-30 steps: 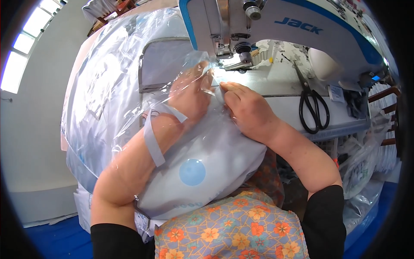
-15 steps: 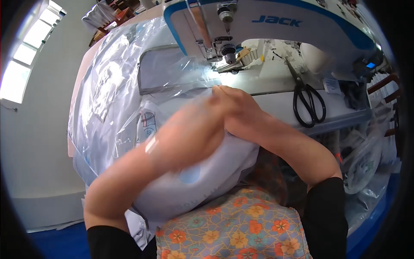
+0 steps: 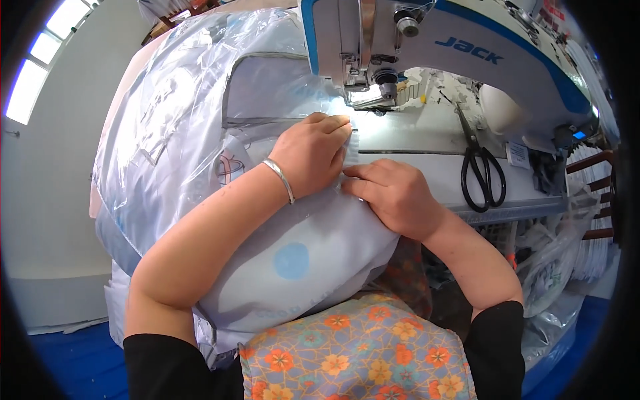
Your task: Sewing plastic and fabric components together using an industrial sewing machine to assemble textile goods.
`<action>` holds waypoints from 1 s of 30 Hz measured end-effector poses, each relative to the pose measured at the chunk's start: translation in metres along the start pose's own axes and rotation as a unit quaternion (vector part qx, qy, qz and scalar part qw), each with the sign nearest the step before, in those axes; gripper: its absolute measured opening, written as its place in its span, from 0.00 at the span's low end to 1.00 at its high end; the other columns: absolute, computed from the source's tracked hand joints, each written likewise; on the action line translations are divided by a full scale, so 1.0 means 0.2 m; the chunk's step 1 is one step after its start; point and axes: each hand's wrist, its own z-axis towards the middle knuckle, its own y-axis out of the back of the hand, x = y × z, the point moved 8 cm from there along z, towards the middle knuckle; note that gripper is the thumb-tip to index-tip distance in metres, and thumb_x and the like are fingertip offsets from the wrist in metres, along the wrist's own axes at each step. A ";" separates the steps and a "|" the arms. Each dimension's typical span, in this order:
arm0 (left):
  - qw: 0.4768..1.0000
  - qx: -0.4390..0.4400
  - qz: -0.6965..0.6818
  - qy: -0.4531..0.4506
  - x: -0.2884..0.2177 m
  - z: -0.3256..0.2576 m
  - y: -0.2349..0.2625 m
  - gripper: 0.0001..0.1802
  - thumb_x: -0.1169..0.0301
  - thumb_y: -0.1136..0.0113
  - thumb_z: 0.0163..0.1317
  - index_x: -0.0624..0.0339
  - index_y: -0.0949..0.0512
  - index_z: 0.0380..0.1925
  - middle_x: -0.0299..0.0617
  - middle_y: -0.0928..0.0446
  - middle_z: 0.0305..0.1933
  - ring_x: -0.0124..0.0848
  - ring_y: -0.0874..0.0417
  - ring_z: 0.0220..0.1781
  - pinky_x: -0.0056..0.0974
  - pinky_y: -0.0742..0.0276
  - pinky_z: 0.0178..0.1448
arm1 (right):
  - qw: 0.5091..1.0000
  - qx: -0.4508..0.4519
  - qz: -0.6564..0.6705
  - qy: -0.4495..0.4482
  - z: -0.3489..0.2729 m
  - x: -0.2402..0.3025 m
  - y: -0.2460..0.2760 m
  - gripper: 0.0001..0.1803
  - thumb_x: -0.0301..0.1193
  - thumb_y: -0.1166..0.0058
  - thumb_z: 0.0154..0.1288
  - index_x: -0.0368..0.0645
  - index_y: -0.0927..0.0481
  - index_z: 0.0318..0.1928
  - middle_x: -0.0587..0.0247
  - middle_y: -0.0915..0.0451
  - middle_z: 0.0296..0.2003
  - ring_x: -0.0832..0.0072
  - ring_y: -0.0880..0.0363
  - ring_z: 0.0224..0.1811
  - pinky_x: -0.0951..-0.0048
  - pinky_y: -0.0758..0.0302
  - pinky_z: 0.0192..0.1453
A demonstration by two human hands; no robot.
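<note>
Clear plastic bag (image 3: 543, 287) hangs by the worktop (image 3: 430, 175) on my right, can't make out what's inside. Blue lettering on the sewing machine (image 3: 467, 63), small printed label (image 3: 518, 155) beside the black scissors (image 3: 473, 145). Pale cloth (image 3: 347, 237) with a blue dot lies under my hands: left hand (image 3: 312, 155) laid over it, fingers together, can't tell if it's gripping; right hand (image 3: 395, 193) nearly closed, fingertips pinching its edge.

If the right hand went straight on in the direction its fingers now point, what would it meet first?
The right hand would probably meet the left hand first, though depth is hard to judge.
</note>
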 end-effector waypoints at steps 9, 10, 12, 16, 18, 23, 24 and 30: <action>0.996 -0.062 0.025 -0.055 0.00 0.00 0.01 0.20 0.73 0.41 0.55 0.68 0.20 0.49 0.47 0.20 0.54 0.44 0.20 0.55 0.43 0.22 0.59 | 0.987 0.005 0.062 -0.148 -0.02 -0.11 -0.01 0.14 0.19 0.44 0.59 0.43 0.14 0.44 0.60 0.16 0.44 0.66 0.17 0.37 0.71 0.20 0.44; 0.996 -0.057 0.026 -0.057 0.02 0.00 0.01 0.20 0.73 0.41 0.55 0.67 0.20 0.49 0.47 0.20 0.53 0.43 0.20 0.56 0.43 0.22 0.60 | 0.973 0.017 0.081 -0.215 -0.04 -0.15 -0.03 0.16 0.18 0.45 0.61 0.43 0.15 0.49 0.61 0.16 0.43 0.68 0.17 0.37 0.72 0.20 0.44; 0.997 -0.056 0.021 -0.049 0.05 -0.01 0.01 0.20 0.72 0.41 0.55 0.67 0.20 0.49 0.48 0.20 0.54 0.44 0.20 0.56 0.43 0.22 0.60 | 0.901 0.006 0.254 -0.351 -0.05 -0.21 -0.09 0.19 0.19 0.46 0.64 0.43 0.19 0.56 0.60 0.16 0.45 0.69 0.17 0.40 0.73 0.21 0.47; 0.997 -0.058 0.008 -0.055 0.07 0.00 0.02 0.21 0.72 0.41 0.54 0.67 0.21 0.49 0.50 0.21 0.55 0.45 0.21 0.57 0.44 0.23 0.61 | 0.653 -0.117 0.584 -0.469 -0.05 -0.22 -0.18 0.30 0.24 0.50 0.71 0.33 0.38 0.71 0.49 0.23 0.55 0.67 0.21 0.53 0.70 0.24 0.61; 0.997 -0.056 -0.002 -0.057 0.08 0.00 0.01 0.22 0.72 0.41 0.53 0.66 0.21 0.50 0.51 0.21 0.56 0.46 0.22 0.57 0.45 0.23 0.62 | 0.549 -0.226 0.688 -0.417 -0.04 -0.26 -0.20 0.31 0.26 0.52 0.72 0.26 0.44 0.71 0.40 0.28 0.59 0.62 0.24 0.61 0.66 0.27 0.67; 0.998 -0.045 -0.013 -0.050 0.09 -0.01 0.00 0.24 0.72 0.41 0.53 0.66 0.23 0.52 0.52 0.22 0.57 0.47 0.23 0.59 0.45 0.25 0.64 | 0.525 -0.279 0.701 -0.394 -0.04 -0.34 -0.26 0.30 0.26 0.52 0.72 0.26 0.43 0.70 0.45 0.29 0.59 0.65 0.26 0.62 0.67 0.28 0.67; 0.998 -0.041 -0.012 -0.049 0.09 -0.01 0.00 0.24 0.71 0.41 0.53 0.65 0.23 0.53 0.52 0.22 0.58 0.46 0.23 0.59 0.46 0.25 0.64 | 0.521 -0.280 0.707 -0.388 -0.03 -0.35 -0.26 0.30 0.26 0.52 0.72 0.26 0.43 0.69 0.46 0.29 0.59 0.66 0.26 0.61 0.68 0.28 0.67; 0.998 -0.047 -0.029 -0.039 0.10 -0.02 0.02 0.24 0.71 0.41 0.53 0.62 0.22 0.52 0.48 0.22 0.57 0.45 0.23 0.59 0.46 0.25 0.64 | 0.532 -0.277 0.700 -0.387 -0.01 -0.34 -0.27 0.27 0.25 0.52 0.72 0.27 0.39 0.67 0.50 0.28 0.57 0.67 0.27 0.61 0.68 0.29 0.67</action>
